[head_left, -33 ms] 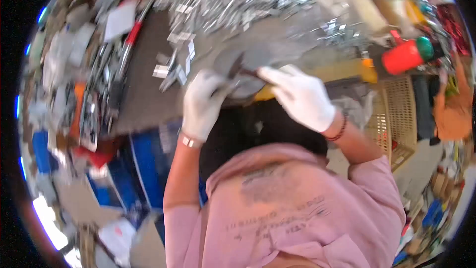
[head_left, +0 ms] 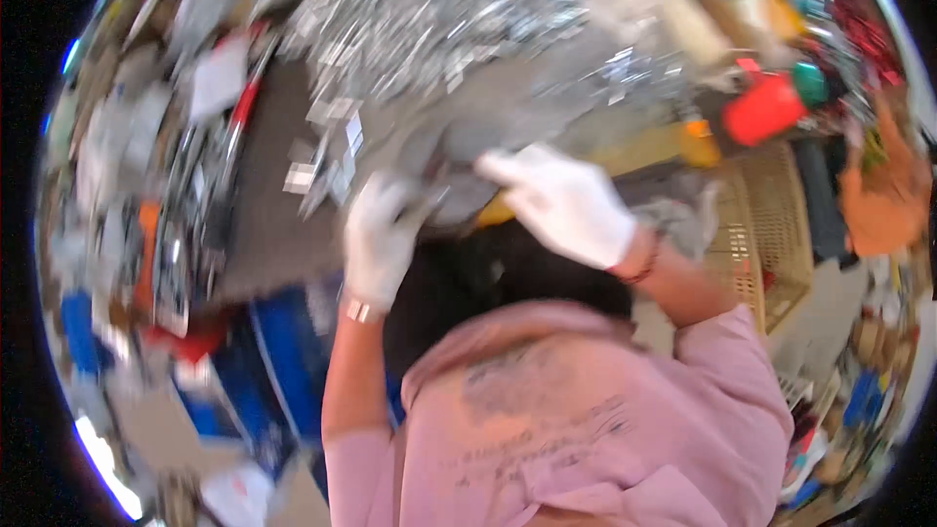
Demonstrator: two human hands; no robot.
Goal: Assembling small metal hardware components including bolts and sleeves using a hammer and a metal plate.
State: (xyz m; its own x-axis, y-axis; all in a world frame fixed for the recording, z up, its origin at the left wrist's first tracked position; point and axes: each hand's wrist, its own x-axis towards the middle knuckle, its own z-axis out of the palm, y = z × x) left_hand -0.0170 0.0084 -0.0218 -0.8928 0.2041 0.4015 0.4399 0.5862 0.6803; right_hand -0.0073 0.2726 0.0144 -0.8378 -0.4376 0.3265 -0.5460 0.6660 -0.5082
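My left hand [head_left: 379, 239], in a white glove, is closed with its fingertips on a small thin grey piece [head_left: 427, 203], too smeared to name. My right hand [head_left: 571, 203], also white-gloved, reaches in from the right with its fingers closed on a dark, hammer-like tool [head_left: 435, 164], blurred by motion. Round grey discs [head_left: 461, 197] lie between and just beyond the hands, at the table's near edge. A few loose silvery metal strips [head_left: 337, 176] rest on the table beyond my left hand.
A large heap of silvery metal strips [head_left: 439, 20] covers the far part of the brown table [head_left: 268, 176]. To the right are a red bottle with a green end [head_left: 766, 109] and a beige plastic crate [head_left: 771, 234]. Tools and bags crowd the left; blue boxes [head_left: 288, 361] stand below.
The whole view has shifted slightly. The hammer-like tool has moved down and left, nearer my left hand, and is more blurred. Both hands keep their grips.
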